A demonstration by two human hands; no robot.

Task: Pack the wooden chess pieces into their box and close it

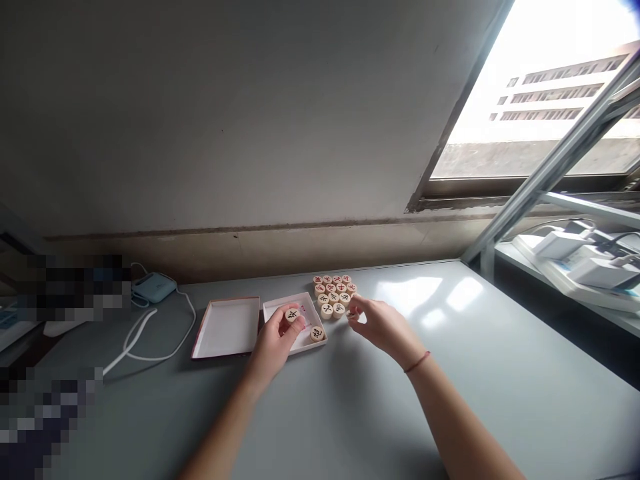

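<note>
Landmark: white tray (313,317), shallow, on grey table (390,413).

- Over the tray, left hand (273,339): grasping one black-marked disc (293,315), character visible, pinched by the side wall between thumb and fingers.
- Just right of the tray, right hand (383,323): thumb and fingertips closed about a second disc (351,315), largely covered. Cannot tell whether lifted or touching the table.
- In the tray's near right corner: loose disc (317,333), black character up.
- Beside the tray's right edge, reaching farther back: block of discs (330,289), red-marked rows behind, black-marked in front.
- Left of the tray: shallow box half (233,327), open side up.

Handling (judged): wood-like, so probably light, stiff, hard to break. Perhaps slippery on the smooth faces; liable to roll if stood on edge. Best held across opposite points of the side wall; within the block, easiest to grasp along the outer edge.
</note>
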